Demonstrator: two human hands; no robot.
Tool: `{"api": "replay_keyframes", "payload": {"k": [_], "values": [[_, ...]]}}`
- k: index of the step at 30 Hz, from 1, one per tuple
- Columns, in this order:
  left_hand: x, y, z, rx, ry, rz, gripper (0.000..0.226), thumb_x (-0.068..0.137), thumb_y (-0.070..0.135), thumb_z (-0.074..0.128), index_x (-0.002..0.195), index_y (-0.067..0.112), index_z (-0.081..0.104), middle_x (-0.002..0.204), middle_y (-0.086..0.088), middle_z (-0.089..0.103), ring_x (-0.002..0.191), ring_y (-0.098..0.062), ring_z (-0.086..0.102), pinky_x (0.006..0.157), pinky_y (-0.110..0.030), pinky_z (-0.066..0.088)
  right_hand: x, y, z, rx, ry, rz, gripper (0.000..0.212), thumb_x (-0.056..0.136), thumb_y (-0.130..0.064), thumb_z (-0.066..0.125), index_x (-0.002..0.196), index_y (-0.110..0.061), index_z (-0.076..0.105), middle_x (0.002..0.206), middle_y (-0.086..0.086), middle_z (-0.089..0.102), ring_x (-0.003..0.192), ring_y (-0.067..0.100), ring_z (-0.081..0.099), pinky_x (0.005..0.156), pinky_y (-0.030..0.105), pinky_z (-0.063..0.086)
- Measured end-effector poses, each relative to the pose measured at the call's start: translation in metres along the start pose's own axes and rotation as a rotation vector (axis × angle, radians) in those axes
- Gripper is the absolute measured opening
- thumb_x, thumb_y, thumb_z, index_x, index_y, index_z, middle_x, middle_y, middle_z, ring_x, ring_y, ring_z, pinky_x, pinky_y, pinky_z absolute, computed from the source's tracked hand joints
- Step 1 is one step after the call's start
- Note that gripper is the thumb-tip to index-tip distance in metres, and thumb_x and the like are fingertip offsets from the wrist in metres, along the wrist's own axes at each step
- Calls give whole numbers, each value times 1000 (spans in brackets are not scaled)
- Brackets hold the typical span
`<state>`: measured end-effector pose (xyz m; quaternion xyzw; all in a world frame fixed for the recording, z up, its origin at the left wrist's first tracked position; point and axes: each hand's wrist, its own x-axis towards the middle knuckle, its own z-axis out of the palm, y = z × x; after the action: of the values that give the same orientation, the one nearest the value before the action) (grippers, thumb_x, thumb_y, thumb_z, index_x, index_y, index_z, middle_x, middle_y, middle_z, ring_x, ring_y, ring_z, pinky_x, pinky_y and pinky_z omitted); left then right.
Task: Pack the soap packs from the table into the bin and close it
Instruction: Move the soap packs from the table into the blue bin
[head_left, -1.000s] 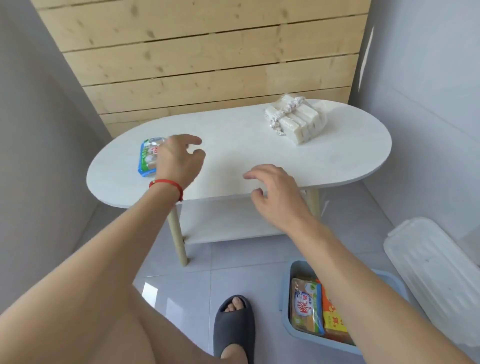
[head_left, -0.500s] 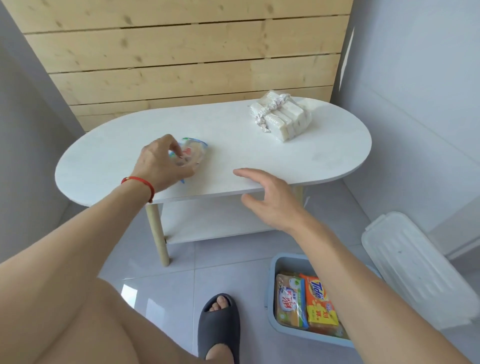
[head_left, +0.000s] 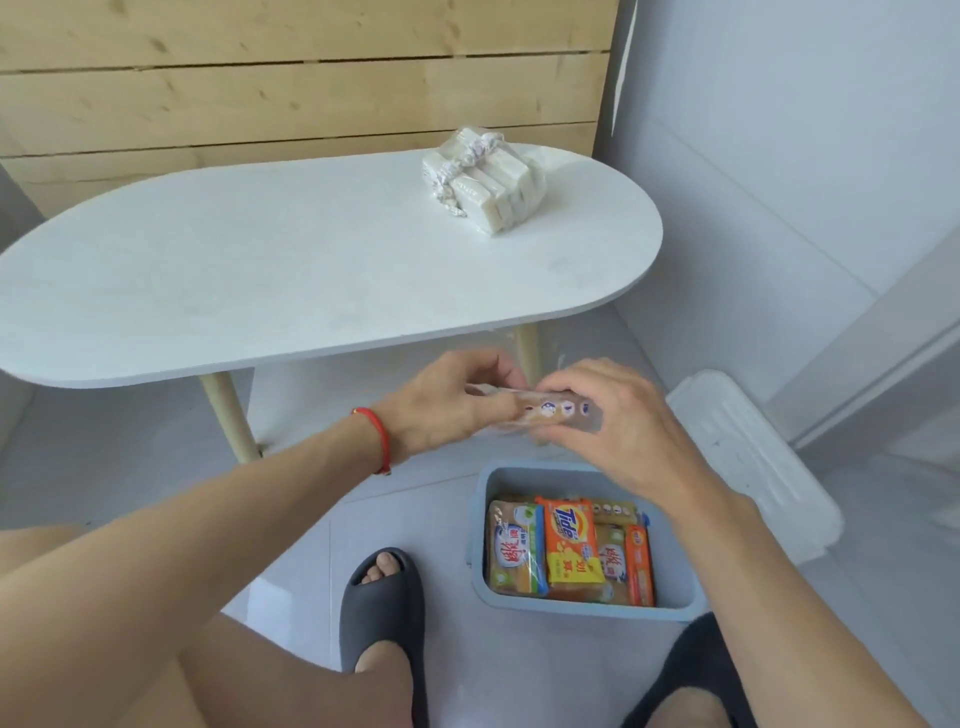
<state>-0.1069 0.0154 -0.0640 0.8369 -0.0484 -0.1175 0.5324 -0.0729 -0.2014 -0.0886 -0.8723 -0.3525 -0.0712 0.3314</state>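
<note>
Both hands hold one soap pack (head_left: 545, 413) edge-on in the air, in front of the table edge and above the far rim of the bin. My left hand (head_left: 447, 405) grips its left end and my right hand (head_left: 618, 421) its right end. The blue-grey bin (head_left: 480, 525) stands open on the floor with several colourful soap packs (head_left: 569, 551) standing inside. A clear-wrapped bundle of white soap bars (head_left: 485, 184) lies on the white oval table (head_left: 260, 270) at the far right. The white lid (head_left: 753, 457) lies on the floor to the right of the bin.
My feet in dark slippers (head_left: 382, 603) stand just left of and in front of the bin. A wooden plank wall (head_left: 291, 78) runs behind the table, and a grey wall (head_left: 805, 156) closes the right side. The table has pale wooden legs (head_left: 228, 415) and a lower shelf.
My left hand lifted the soap pack off the table's left side and carried it right and down off the edge. My right hand closed on its other end above the bin.
</note>
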Motion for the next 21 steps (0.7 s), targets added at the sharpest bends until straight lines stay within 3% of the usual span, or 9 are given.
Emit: {"api": "replay_keyframes", "payload": {"k": [2, 4, 8, 12, 16, 19, 21], "values": [[8, -20, 23, 130, -68, -81, 33, 87, 44, 66, 113, 23, 63, 102, 12, 71, 84, -11, 64, 75, -32, 57, -19, 22, 9, -10, -149, 229, 29, 80, -32, 87, 105, -26, 74, 95, -13, 67, 85, 9, 62, 71, 30, 50], [12, -43, 40, 300, -123, -203, 58, 89, 55, 59, 137, 24, 47, 131, 1, 62, 107, -19, 64, 88, -33, 56, -34, 44, 26, -78, -236, 369, 32, 82, -34, 85, 109, -24, 74, 100, -10, 70, 87, 10, 63, 73, 30, 54], [16, -78, 57, 612, -227, -320, 72, 92, 38, 60, 152, 22, 24, 150, -11, 46, 127, -31, 53, 101, -40, 48, -52, 71, 68, -250, -234, 403, 37, 81, -42, 83, 113, -25, 74, 107, -8, 73, 92, 10, 65, 76, 27, 53], [19, -88, 65, 763, -249, -271, 75, 91, 32, 60, 153, 19, 20, 149, -15, 45, 130, -34, 50, 105, -45, 47, -66, 85, 120, -393, -207, 291, 34, 87, -35, 79, 118, -21, 74, 112, -4, 69, 107, 17, 60, 88, 33, 51], [27, -86, 64, 920, -319, -217, 67, 91, 34, 57, 149, 22, 25, 138, -14, 52, 121, -34, 55, 99, -49, 50, -81, 98, 152, -423, -311, 281, 36, 88, -20, 77, 123, -17, 69, 121, 1, 53, 124, 21, 48, 86, 34, 60], [32, -75, 60, 971, -189, -157, 62, 90, 26, 51, 147, 21, 28, 130, -13, 56, 115, -36, 57, 91, -48, 52, -90, 93, 160, -469, -258, 299, 43, 79, -13, 82, 120, -17, 67, 118, 3, 56, 116, 24, 54, 87, 37, 58], [36, -62, 53, 967, -88, -88, 58, 90, 21, 48, 145, 21, 30, 122, -11, 60, 106, -36, 60, 82, -46, 53, -95, 87, 162, -433, -235, 380, 47, 84, -12, 78, 128, -20, 65, 122, 2, 60, 116, 23, 59, 93, 38, 56]]}}
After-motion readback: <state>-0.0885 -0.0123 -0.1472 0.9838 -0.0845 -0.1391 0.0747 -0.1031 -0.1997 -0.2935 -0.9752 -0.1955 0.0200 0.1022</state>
